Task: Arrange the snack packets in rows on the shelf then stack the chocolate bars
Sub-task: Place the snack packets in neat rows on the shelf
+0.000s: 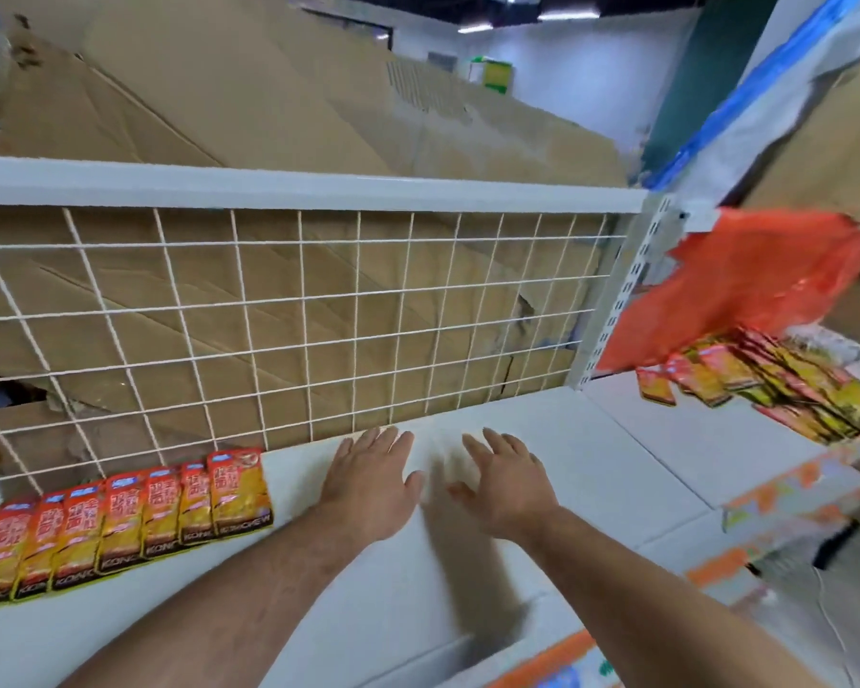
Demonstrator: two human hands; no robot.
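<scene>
White shelf (592, 464) is lying under left hand (368, 481) and right hand (505, 486), both spread, empty; snack packets (120, 523) are appearing light, limp, slick, best pinched at sealed edges.

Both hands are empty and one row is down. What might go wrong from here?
1. The left hand is close to the end of the row of packets; a sweep may knock that overlapped row askew.
2. The loose pile lies partly under the orange bag; pulling from it may drag the bag or spill packets.
3. The wire grid has wide gaps; packets pushed back may slip through.
</scene>
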